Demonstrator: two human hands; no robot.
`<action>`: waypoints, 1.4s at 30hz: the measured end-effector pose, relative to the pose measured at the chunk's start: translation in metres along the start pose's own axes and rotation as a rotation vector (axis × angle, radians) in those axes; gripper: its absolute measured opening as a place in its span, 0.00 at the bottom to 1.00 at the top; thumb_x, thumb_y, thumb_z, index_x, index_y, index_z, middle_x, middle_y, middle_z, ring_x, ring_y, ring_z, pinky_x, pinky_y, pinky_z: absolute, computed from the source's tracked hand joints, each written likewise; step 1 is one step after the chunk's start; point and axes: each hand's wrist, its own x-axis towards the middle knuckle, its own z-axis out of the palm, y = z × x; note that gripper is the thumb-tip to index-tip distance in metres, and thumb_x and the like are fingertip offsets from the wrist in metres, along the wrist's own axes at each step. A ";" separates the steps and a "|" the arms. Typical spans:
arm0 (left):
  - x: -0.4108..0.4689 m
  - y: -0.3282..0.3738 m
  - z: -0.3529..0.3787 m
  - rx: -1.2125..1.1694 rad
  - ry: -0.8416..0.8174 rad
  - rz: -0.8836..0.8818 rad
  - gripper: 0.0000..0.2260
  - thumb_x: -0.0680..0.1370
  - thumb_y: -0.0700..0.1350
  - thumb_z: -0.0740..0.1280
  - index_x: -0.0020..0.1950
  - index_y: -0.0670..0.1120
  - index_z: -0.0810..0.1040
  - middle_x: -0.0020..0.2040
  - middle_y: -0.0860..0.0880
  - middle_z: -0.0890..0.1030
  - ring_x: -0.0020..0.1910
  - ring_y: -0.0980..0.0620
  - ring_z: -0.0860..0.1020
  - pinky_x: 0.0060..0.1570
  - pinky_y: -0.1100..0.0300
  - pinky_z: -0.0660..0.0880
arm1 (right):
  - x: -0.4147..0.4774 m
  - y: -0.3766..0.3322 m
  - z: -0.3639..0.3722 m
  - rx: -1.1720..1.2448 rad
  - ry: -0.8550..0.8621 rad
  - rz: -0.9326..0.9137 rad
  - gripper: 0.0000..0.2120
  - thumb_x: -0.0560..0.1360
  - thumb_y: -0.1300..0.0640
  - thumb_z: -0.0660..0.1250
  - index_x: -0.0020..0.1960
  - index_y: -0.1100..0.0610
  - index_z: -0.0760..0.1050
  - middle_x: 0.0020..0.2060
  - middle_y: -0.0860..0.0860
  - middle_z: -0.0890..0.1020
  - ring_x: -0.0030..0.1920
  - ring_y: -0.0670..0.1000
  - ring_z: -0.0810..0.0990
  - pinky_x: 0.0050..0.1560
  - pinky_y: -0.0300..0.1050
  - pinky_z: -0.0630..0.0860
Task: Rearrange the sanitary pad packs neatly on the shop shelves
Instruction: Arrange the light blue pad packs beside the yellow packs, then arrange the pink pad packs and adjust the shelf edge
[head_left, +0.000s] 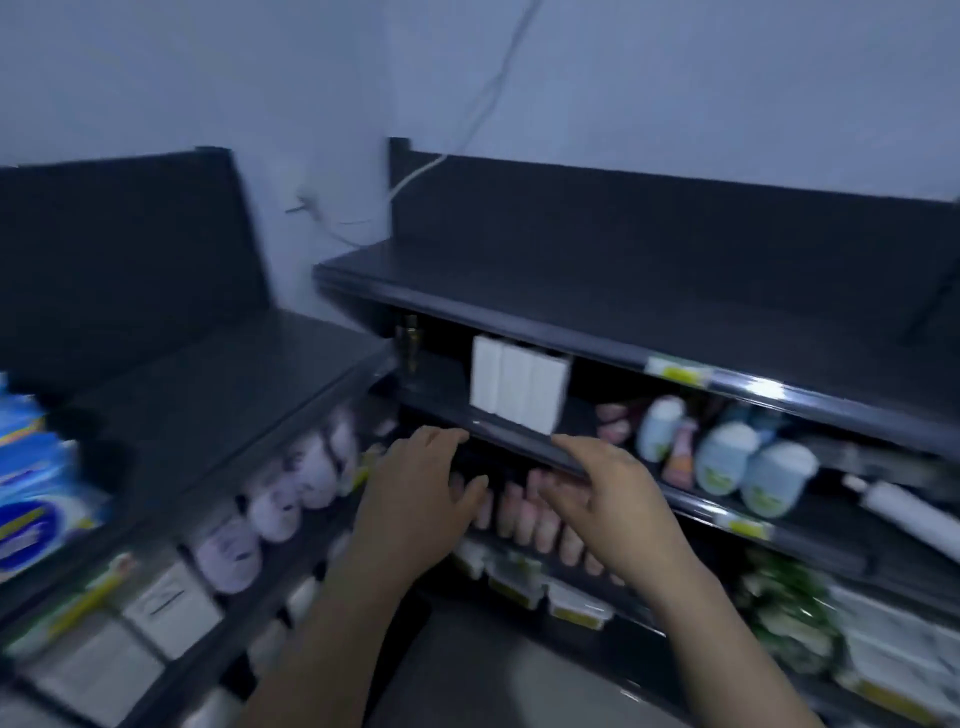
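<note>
While both forearms reach in from the bottom of the view, the left hand (421, 493) and right hand (597, 493) hang side by side in front of the corner where two dark shelf units meet, palms turned toward each other with a gap between them. Both are spread loose, fingers apart, gripping nothing. The whole view is smeared with motion, so fine contact is hard to read; the right hand's upper fingers look level with the lip of the middle shelf (519, 434), but I cannot tell whether they touch it.

Just beyond the hands, through the gap and under that lip, stands a row of pinkish packs (524, 514), upright and shoulder to shoulder, the line running down and to the right along the lower shelf. They sit straight ahead of both hands and a little nearer the right one. To my eye these are what the hands are closing on, though the blur leaves it unclear whether they are pad packs.

Farther in and above, white packs (517, 387) stand upright on the middle shelf, long side vertical, directly over the gap between the hands. Either hand would have to rise over the lip to reach them.

Away at the left edge, well apart from both hands, blue packs (31, 483) are stacked.
</note>
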 end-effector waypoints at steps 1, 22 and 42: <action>0.007 0.022 0.013 -0.015 -0.017 0.034 0.24 0.78 0.57 0.63 0.72 0.51 0.67 0.68 0.53 0.71 0.64 0.51 0.71 0.62 0.56 0.70 | -0.008 0.022 -0.014 -0.015 0.026 0.028 0.23 0.71 0.52 0.72 0.65 0.54 0.75 0.57 0.53 0.81 0.57 0.56 0.78 0.59 0.50 0.74; 0.073 0.481 0.249 -0.311 -0.299 0.611 0.22 0.78 0.55 0.64 0.71 0.51 0.70 0.67 0.53 0.72 0.65 0.50 0.71 0.63 0.53 0.68 | -0.210 0.363 -0.295 -0.371 0.275 0.647 0.24 0.76 0.47 0.67 0.71 0.51 0.70 0.64 0.47 0.77 0.64 0.50 0.73 0.62 0.44 0.68; 0.194 0.822 0.402 -0.378 -0.372 0.912 0.21 0.77 0.56 0.65 0.68 0.52 0.72 0.66 0.50 0.74 0.64 0.47 0.72 0.62 0.49 0.70 | -0.240 0.620 -0.485 -0.541 0.490 0.971 0.24 0.74 0.47 0.68 0.69 0.50 0.72 0.62 0.49 0.79 0.62 0.53 0.74 0.59 0.45 0.69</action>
